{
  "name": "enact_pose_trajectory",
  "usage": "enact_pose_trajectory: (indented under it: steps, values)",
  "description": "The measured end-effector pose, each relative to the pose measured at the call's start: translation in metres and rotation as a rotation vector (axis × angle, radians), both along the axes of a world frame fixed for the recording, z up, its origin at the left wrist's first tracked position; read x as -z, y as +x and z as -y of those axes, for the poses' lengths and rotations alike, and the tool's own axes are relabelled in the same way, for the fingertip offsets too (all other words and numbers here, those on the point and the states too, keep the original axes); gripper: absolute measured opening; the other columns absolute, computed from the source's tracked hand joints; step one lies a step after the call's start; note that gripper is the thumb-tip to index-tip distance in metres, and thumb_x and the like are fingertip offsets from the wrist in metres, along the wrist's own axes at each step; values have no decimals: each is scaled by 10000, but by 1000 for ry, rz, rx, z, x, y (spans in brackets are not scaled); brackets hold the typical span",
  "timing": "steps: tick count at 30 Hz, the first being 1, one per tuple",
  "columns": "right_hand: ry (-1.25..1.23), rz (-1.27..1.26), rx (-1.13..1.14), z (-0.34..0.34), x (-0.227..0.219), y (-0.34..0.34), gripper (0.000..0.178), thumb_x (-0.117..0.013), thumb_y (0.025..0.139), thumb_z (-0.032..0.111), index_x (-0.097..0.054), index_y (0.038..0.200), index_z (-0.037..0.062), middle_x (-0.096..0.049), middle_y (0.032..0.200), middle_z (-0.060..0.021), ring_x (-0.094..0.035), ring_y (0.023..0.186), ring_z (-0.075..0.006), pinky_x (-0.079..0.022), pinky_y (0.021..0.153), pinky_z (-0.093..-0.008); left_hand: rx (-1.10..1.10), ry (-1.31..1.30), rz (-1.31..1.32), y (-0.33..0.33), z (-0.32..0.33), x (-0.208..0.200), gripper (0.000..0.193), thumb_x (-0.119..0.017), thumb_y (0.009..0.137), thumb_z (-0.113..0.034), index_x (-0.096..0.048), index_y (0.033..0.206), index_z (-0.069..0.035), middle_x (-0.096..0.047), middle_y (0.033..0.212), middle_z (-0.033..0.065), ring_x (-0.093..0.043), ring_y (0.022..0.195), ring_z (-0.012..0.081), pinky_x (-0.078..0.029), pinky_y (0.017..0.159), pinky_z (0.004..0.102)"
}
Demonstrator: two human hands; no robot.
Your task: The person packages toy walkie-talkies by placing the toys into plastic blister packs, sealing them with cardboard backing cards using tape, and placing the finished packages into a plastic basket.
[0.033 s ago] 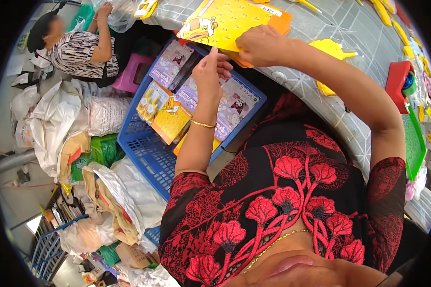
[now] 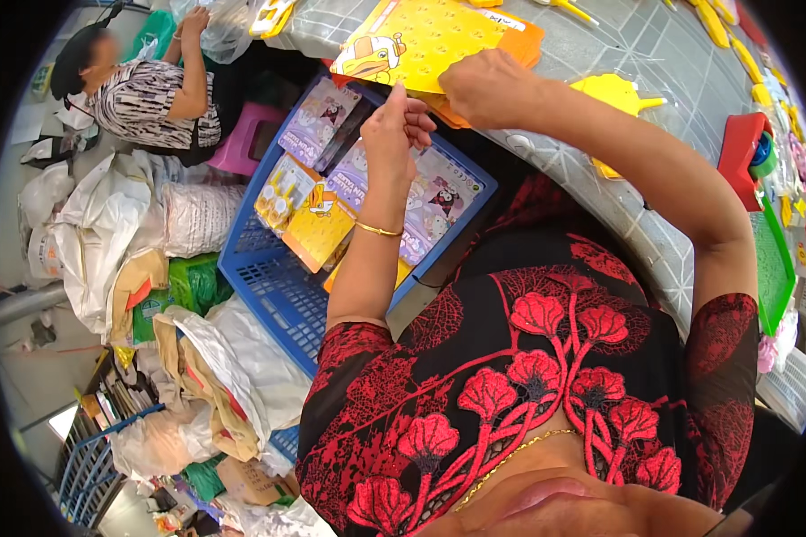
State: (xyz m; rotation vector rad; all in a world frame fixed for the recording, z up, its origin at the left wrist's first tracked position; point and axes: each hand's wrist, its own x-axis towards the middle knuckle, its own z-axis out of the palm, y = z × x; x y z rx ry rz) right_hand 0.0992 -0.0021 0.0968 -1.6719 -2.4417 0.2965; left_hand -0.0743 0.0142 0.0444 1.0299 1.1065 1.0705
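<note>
A yellow card (image 2: 421, 40) with a duck print lies at the table's near edge, on top of orange card sheets (image 2: 521, 45). My right hand (image 2: 491, 88) is closed at its near edge, the fingertips hidden behind the knuckles. My left hand (image 2: 394, 125) is just below that edge, its thumb tip at or touching the card. Its other fingers are loosely curled, apart from the thumb, with nothing seen in them. Beneath my left forearm stands a blue plastic basket (image 2: 273, 295) with purple packages (image 2: 443, 192) and a yellow duck-print package (image 2: 318, 228).
Yellow plastic pieces (image 2: 613, 94) lie on the grey-patterned table (image 2: 640, 201). A red holder (image 2: 741, 161) and a green tray (image 2: 777, 268) stand at the right. White sacks (image 2: 107, 233) pile up on the left. Another person (image 2: 157, 98) sits far left beside a pink stool (image 2: 242, 134).
My right hand has shifted very slightly left over the card's edge. My left hand stays nearly in place.
</note>
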Motion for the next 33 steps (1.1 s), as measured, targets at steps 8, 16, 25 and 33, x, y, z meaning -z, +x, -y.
enact_pose_trajectory:
  steps: [8, 16, 25, 33]
  values:
    - [676, -187, -147, 48, 0, 23, 192, -628, 792, 234, -552, 726, 71, -584, 774, -90, -609, 732, -270, -470, 611, -372, 101, -81, 319, 28, 0, -29, 182, -620, 859, -169, -605, 865, 13, -619, 658, 90, -526, 443, 143, -374, 373, 236]
    - [28, -1177, 618, 146, -15, 98, 395, -558, 916, 379, -605, 1073, 20, -653, 852, -50, -616, 777, -108, -473, 664, -263, 171, 135, 304, 77, 73, -71, 202, -608, 884, -169, -615, 859, 31, -652, 693, 116, -543, 428, 156, -419, 370, 254]
    - [660, -1301, 820, 247, -32, 182, 278, -542, 935, 189, -583, 1127, -7, -639, 994, -40, -599, 879, -90, -459, 789, -223, 688, 1406, -513, 171, 110, -42, 333, -693, 773, -272, -624, 976, -18, -642, 958, 135, -608, 934, 280, -461, 773, 425]
    - [760, -1145, 1153, 325, -27, 179, 285, -551, 926, 178, -586, 1123, -26, -647, 980, -59, -606, 855, -90, -464, 755, -211, 943, 1600, -931, 186, 62, -12, 353, -604, 747, -100, -545, 1090, -38, -556, 1122, 133, -522, 1052, 315, -407, 813, 422]
